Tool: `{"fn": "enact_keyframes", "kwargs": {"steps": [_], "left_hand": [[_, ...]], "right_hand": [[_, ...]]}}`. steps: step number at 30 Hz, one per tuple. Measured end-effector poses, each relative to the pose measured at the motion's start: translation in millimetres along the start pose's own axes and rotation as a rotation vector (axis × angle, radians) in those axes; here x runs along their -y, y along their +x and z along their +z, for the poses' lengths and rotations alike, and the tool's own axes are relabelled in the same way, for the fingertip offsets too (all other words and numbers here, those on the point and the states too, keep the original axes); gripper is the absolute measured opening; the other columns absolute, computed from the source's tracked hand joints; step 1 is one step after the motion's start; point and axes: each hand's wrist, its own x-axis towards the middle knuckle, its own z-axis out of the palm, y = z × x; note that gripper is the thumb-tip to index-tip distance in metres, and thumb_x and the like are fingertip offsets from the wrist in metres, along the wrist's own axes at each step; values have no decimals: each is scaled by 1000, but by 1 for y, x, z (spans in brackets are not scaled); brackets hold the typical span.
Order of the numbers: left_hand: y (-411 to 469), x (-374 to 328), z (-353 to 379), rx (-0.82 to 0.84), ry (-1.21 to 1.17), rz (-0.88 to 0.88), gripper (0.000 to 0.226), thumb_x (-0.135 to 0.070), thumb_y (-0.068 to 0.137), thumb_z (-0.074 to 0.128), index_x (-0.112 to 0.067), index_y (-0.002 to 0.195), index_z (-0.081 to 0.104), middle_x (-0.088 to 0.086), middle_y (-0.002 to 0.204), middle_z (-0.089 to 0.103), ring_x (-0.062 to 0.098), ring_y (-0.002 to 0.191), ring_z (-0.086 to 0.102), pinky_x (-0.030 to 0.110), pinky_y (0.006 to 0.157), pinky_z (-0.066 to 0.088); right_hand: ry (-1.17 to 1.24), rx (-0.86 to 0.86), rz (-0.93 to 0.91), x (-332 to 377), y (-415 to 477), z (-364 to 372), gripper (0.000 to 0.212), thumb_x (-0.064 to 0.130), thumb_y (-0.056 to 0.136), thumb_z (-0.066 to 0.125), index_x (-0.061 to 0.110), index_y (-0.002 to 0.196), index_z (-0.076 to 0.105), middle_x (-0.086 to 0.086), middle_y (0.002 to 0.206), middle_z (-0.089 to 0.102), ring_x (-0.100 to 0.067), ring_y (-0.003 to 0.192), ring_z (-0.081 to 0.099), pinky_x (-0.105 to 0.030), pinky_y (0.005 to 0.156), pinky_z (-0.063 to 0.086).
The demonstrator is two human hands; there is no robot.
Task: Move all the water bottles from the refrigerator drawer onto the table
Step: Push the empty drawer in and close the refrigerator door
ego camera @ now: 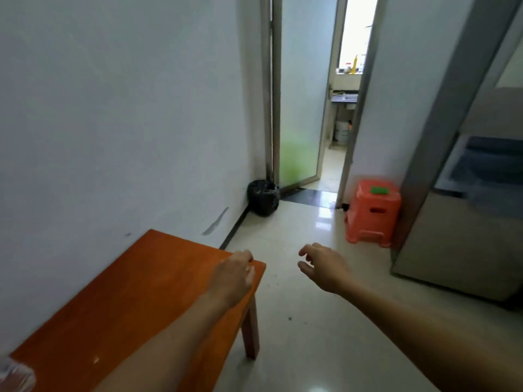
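The person's left hand (pixel 235 274) hangs over the far right corner of the orange wooden table (pixel 135 292), its fingers curled loosely downward with nothing seen in them; whether it touches the tabletop cannot be told. The right hand (pixel 325 267) is held out above the pale glossy tiled floor (pixel 297 321), just beyond the table's right edge, its fingers spread and lightly bent, holding nothing. At the table's near left corner lies a clear plastic thing (pixel 14 374), too blurred to say whether it is a water bottle. The grey refrigerator (pixel 458 236) stands at the right, and in it shows a translucent bluish drawer (pixel 486 168), its contents blurred. Beside the refrigerator sits a red plastic stool (pixel 373 213) with a small green block (pixel 379 190) on top. A black bin bag (pixel 263 198) rests in the far corner, beside an open frosted glass door (pixel 302 108)
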Motion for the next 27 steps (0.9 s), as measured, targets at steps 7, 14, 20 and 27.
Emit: {"fn": "enact_keyframes", "kwargs": {"steps": [7, 14, 20, 27], "left_hand": [[76, -179, 99, 120, -25, 274, 25, -35, 93, 49, -22, 114, 56, -3, 106, 63, 18, 89, 62, 35, 80, 52], [155, -305, 168, 195, -46, 505, 24, -37, 92, 49, -25, 112, 56, -5, 109, 64, 16, 90, 62, 30, 79, 51], [241, -388, 227, 243, -113, 672, 18, -34, 91, 51, -24, 106, 53, -5, 104, 62, 15, 87, 60, 27, 76, 49], [351, -476, 274, 320, -103, 767, 16, -32, 89, 49, -21, 98, 55, -1, 98, 63, 21, 86, 60, 37, 73, 50]], "right_hand": [[-4, -98, 321, -196, -64, -75, 32, 39, 89, 55, 25, 117, 61, 1, 108, 64, -19, 95, 61, -31, 77, 47], [-20, -189, 577, -331, -108, -114, 29, 40, 89, 55, 24, 114, 60, 2, 105, 62, -18, 94, 59, -30, 73, 43], [-1, -259, 701, -436, -93, -139, 29, 38, 90, 57, 22, 113, 61, 0, 105, 63, -18, 93, 60, -28, 73, 42], [6, -321, 840, -536, -57, -181, 33, 42, 90, 55, 24, 117, 57, 1, 107, 61, -19, 94, 59, -34, 79, 48]]}}
